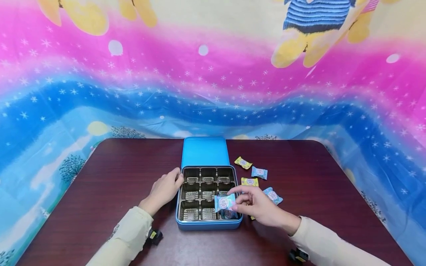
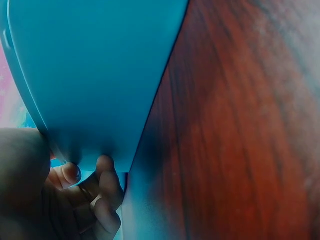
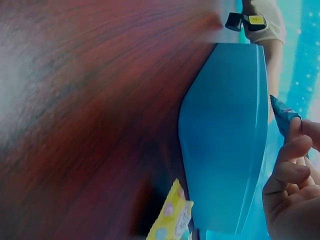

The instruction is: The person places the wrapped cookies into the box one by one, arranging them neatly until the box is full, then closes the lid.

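Observation:
My right hand [image 1: 259,205] pinches a blue-wrapped candy [image 1: 224,203] between thumb and fingers, above the right front part of a blue box [image 1: 209,226]. Inside the box is a dark plastic tray [image 1: 200,195] divided into several compartments. A bluish wrapped piece [image 1: 229,214] shows in the front right compartment, partly covered by the held candy. At the box's left side my left hand [image 1: 164,190] rests with its fingertips against the edge. In the left wrist view, fingers [image 2: 107,182] touch the box's blue wall [image 2: 100,75] near one end.
The box's blue lid [image 1: 205,151] lies folded back behind it. On the dark red wooden table [image 1: 139,162], right of the box, lie yellow candies [image 1: 243,163] and blue candies [image 1: 259,173], some partly behind my right hand. A printed cloth [image 1: 213,81] hangs behind the table.

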Tool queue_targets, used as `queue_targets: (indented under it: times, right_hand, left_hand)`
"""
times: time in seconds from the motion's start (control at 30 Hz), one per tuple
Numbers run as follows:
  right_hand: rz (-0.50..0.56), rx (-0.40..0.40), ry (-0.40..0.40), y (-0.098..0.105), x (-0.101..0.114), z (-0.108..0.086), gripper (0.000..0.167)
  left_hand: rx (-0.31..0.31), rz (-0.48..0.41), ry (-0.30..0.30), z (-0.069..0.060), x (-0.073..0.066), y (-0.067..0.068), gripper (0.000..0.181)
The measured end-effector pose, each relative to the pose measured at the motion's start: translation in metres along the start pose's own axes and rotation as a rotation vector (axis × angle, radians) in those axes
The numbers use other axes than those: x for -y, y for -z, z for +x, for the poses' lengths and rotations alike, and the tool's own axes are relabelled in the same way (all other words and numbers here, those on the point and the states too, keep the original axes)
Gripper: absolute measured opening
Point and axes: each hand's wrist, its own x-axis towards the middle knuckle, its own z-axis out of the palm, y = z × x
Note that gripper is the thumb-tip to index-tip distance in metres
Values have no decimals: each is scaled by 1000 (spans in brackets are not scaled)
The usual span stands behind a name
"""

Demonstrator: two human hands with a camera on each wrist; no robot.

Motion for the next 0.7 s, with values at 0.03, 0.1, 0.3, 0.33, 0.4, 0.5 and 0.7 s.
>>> queue_targets:
  times: [0.03,0.1,0.3,0.33,0.4,0.5,0.7]
  right_hand:
    - [-5,1,-4,-2,0,1,40]
    - [-17,1,-13,-5,1,3,40]
    - [-19,-1,-46,-16,1,8,40]
    - [-25,-4,-60,-17,1,9,40]
    - [-38,-13,-85,-20,2,10,40]
    - [-75,-32,-120,-22,4,11,39]
    - [-113,-10,-148,-26,14,16,36]
  left_hand:
    - [0,-1,-1,0,0,0,23]
    - [1,-3,-3,0,-1,0,23]
    - [-1,-3,-7,0,-2,1,23]
    - [-1,-4,-5,0,-2,1,23]
    - [1,-6,-1,0,-2,1,23]
    - [4,-10,0,0,-2,0,23]
    - [-3,-13,5,-1,-1,1,22]
